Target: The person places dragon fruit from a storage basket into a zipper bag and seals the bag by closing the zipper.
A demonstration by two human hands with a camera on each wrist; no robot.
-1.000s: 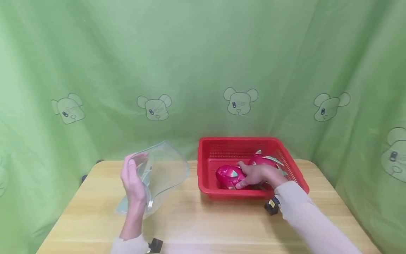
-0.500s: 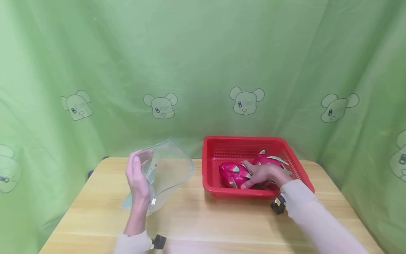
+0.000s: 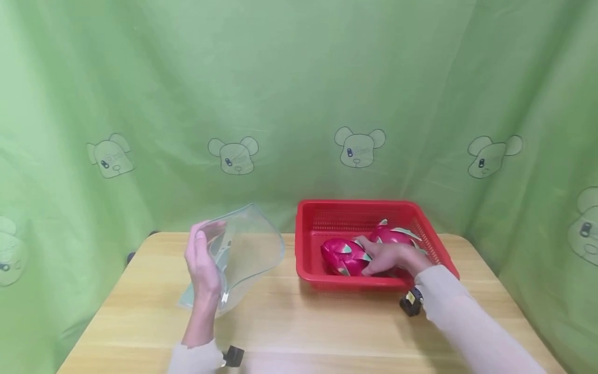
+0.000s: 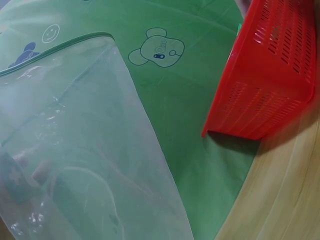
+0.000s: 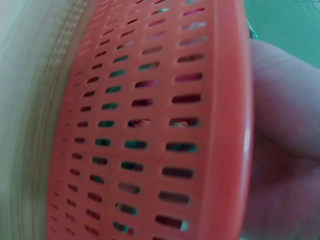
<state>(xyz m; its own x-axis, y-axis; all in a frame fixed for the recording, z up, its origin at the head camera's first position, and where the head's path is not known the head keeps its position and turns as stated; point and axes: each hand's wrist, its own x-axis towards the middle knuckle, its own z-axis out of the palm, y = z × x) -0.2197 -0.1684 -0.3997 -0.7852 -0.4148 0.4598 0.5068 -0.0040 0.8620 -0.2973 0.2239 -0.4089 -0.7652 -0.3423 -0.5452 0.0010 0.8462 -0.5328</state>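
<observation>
A clear zip bag [image 3: 254, 244] with a pale green edge is held up over the left of the table, its mouth spread wide. My left hand [image 3: 202, 265] grips the bag's left side near the rim, thumb showing at the edge. In the left wrist view the bag [image 4: 95, 135] fills the left half. Inside the red basket [image 3: 327, 282], my right hand [image 3: 385, 258] grips a pink dragon fruit [image 3: 341, 257] with green tips. Another dragon fruit [image 3: 390, 235] lies behind that hand, partly hidden. In the right wrist view the basket wall [image 5: 150, 115] hides most of the fruit.
The wooden table [image 3: 280, 332] carries the basket at its back right. A green curtain [image 3: 280, 78] with bear-head prints hangs behind and at both sides. The basket's raised rim [image 5: 232, 120] stands between the right wrist camera and the fruit.
The head view has shifted slightly. My right hand has moved a little to the right on the dragon fruit, which has turned and shows more green tips. The left hand keeps its hold on the bag.
</observation>
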